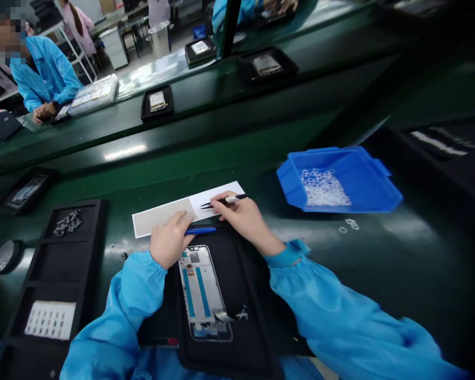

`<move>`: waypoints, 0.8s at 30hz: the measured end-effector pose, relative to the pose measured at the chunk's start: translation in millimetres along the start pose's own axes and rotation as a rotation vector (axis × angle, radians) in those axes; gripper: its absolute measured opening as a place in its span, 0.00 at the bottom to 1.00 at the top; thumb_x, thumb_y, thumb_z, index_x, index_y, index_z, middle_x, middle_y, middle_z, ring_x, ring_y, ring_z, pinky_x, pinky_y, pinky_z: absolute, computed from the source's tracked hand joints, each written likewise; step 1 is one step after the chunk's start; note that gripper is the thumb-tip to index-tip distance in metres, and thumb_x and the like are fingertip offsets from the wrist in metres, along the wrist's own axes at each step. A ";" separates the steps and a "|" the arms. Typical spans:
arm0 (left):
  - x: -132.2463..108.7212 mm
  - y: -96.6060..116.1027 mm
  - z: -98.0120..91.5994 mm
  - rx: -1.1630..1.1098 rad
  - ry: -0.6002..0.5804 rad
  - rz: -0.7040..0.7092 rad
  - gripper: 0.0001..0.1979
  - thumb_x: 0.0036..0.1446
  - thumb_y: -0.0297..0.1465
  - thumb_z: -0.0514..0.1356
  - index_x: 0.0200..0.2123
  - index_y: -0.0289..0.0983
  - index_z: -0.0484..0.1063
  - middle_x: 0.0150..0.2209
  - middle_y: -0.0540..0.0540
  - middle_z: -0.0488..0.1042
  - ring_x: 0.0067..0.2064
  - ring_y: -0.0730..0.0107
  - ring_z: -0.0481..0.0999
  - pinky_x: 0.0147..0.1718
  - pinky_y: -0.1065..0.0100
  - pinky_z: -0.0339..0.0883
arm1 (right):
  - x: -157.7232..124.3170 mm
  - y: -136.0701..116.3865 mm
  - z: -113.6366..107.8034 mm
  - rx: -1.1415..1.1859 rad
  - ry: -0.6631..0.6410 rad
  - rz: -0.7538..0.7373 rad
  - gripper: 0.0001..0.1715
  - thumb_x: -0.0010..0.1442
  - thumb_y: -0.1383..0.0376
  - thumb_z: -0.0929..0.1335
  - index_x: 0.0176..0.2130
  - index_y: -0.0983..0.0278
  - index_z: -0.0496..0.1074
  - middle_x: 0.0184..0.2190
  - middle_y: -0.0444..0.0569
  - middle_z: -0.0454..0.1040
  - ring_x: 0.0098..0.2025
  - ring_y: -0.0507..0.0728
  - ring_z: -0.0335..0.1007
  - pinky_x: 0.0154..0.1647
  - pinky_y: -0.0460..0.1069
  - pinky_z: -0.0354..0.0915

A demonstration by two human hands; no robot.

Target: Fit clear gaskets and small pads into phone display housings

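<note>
My right hand (pixel 239 214) is closed around a pair of tweezers (pixel 236 199), dark-tipped with a white section on the handle. The tips are at a long white and beige sheet (pixel 158 217); whether they grip anything is too small to tell. My left hand (pixel 172 238) rests its fingers on the sheet, and a blue pen-like tool (pixel 201 230) is held in its grip, sticking out to the right. Just below lies an opened phone body (pixel 203 295) with two blue strips, on a black tray (pixel 247 279). A small silvery scrap (pixel 243 313) lies beside the phone.
A blue bin (pixel 374 182) of small clear rings stands right, with a few loose rings (pixel 351 224) before it. A compartmented black tray (pixel 97 253) and a round dish (pixel 3 257) are left. Phone trays (pixel 157 103) sit on the belt beyond; a co-worker (pixel 47 68) sits across.
</note>
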State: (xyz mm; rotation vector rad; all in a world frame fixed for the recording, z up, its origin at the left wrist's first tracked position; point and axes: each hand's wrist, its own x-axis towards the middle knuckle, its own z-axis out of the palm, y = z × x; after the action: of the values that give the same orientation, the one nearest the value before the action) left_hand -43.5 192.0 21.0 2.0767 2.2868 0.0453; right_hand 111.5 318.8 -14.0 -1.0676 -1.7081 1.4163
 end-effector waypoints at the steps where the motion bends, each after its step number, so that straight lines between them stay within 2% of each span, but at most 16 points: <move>1: 5.0 -0.7 2.6 -0.002 -0.021 -0.001 0.19 0.60 0.33 0.62 0.55 0.46 0.71 0.58 0.42 0.70 0.43 0.59 0.80 0.34 0.63 0.76 | 2.7 1.4 3.6 -0.022 0.003 -0.014 0.22 0.52 0.48 0.70 0.33 0.64 0.74 0.27 0.50 0.77 0.28 0.59 0.75 0.24 0.49 0.70; 5: 10.8 -2.3 9.4 0.006 -0.048 0.012 0.18 0.60 0.32 0.63 0.53 0.45 0.73 0.57 0.43 0.72 0.43 0.56 0.80 0.37 0.59 0.77 | 4.0 5.9 10.7 -0.084 -0.005 -0.004 0.21 0.55 0.47 0.69 0.29 0.62 0.71 0.22 0.48 0.76 0.26 0.60 0.75 0.25 0.51 0.71; 9: 7.6 -2.0 10.4 0.013 -0.037 0.024 0.18 0.60 0.32 0.62 0.54 0.44 0.72 0.58 0.42 0.71 0.43 0.56 0.81 0.36 0.59 0.77 | 1.1 7.3 11.6 -0.059 0.010 -0.008 0.19 0.55 0.48 0.69 0.31 0.61 0.69 0.21 0.46 0.75 0.26 0.61 0.76 0.23 0.51 0.70; 19: 7.4 -0.2 10.5 0.017 -0.037 0.022 0.15 0.63 0.34 0.59 0.53 0.45 0.72 0.58 0.43 0.71 0.41 0.58 0.81 0.32 0.61 0.76 | 0.9 10.3 10.8 -0.118 0.025 -0.033 0.17 0.55 0.51 0.70 0.29 0.60 0.67 0.24 0.48 0.77 0.28 0.61 0.77 0.28 0.51 0.70; 24: 7.6 0.4 8.2 0.013 -0.077 -0.001 0.17 0.62 0.34 0.61 0.54 0.46 0.72 0.59 0.43 0.69 0.43 0.58 0.80 0.35 0.60 0.77 | 0.9 12.2 10.6 -0.120 0.015 -0.037 0.17 0.55 0.50 0.70 0.28 0.60 0.67 0.24 0.48 0.78 0.29 0.62 0.78 0.29 0.52 0.70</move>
State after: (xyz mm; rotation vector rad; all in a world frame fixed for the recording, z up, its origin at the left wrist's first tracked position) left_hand -43.4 199.5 12.6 2.0457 2.2492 -0.0484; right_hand 103.9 316.0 -28.0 -1.1026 -1.8120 1.2930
